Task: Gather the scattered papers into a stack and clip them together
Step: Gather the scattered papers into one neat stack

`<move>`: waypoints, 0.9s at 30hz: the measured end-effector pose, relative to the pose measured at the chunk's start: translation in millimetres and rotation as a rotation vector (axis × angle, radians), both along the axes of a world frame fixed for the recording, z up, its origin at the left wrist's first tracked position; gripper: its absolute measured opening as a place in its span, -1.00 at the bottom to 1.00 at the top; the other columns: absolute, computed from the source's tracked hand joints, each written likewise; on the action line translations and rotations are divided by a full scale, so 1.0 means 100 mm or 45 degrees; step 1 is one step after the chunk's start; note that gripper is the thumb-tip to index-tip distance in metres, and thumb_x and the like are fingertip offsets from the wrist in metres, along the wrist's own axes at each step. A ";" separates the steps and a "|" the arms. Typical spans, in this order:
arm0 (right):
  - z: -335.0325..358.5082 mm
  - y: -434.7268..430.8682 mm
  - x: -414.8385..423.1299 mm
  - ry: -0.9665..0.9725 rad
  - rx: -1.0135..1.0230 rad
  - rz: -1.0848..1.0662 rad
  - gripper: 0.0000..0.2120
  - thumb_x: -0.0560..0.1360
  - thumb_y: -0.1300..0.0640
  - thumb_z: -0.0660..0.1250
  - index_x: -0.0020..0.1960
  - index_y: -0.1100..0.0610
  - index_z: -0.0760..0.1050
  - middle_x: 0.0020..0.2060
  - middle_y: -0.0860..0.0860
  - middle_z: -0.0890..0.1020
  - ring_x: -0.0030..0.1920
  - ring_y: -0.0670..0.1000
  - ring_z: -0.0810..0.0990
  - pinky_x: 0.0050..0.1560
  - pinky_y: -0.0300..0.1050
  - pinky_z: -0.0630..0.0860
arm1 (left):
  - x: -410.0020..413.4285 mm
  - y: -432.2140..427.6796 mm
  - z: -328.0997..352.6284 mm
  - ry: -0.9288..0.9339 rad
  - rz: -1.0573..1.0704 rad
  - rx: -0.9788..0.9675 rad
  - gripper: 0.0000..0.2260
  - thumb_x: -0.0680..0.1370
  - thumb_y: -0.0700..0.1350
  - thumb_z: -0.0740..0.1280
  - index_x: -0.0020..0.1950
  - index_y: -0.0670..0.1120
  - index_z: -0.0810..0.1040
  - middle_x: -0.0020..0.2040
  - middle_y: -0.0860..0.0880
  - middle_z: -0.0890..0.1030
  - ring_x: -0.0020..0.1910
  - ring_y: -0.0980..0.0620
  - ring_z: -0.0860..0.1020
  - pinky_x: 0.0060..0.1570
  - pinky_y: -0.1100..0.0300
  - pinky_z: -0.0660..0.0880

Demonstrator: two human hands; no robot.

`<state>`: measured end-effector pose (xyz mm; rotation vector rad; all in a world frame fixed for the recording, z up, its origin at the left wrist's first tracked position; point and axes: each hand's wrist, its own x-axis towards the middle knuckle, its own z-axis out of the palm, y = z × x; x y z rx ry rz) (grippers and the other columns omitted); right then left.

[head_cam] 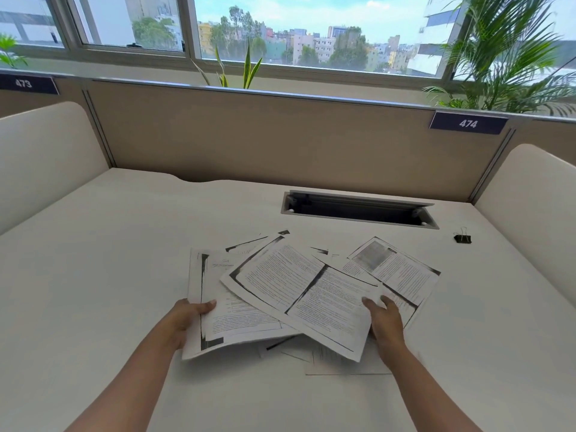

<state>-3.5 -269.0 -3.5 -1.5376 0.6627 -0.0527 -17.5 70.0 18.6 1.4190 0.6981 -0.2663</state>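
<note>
Several photocopied papers (299, 285) lie fanned out and overlapping in the middle of the white desk (109, 275). My left hand (187, 319) grips the left edge of the pile, thumb on top of a sheet with a dark margin. At the right side, my right hand (385, 322) pinches the pile with its fingers over the top sheet. Both sides of the pile are lifted a little off the desk. More sheets (336, 360) lie flat beneath, near the front. A black binder clip (462, 238) sits apart on the desk at the far right.
A rectangular cable slot (358, 210) is cut into the desk behind the papers. Beige partition panels (249, 135) close the back and both sides. Plants and a window stand beyond the partition.
</note>
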 end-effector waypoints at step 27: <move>0.10 -0.06 0.05 -0.054 -0.335 0.376 -0.69 0.54 0.25 0.13 0.25 0.04 0.38 0.03 0.05 0.61 0.02 0.04 0.57 -0.02 -0.09 0.51 | -0.07 -0.10 0.00 -0.192 -0.337 0.014 -0.68 0.55 0.05 0.22 0.15 -0.14 0.52 0.01 -0.18 0.66 -0.06 -0.17 0.64 -0.13 0.01 0.58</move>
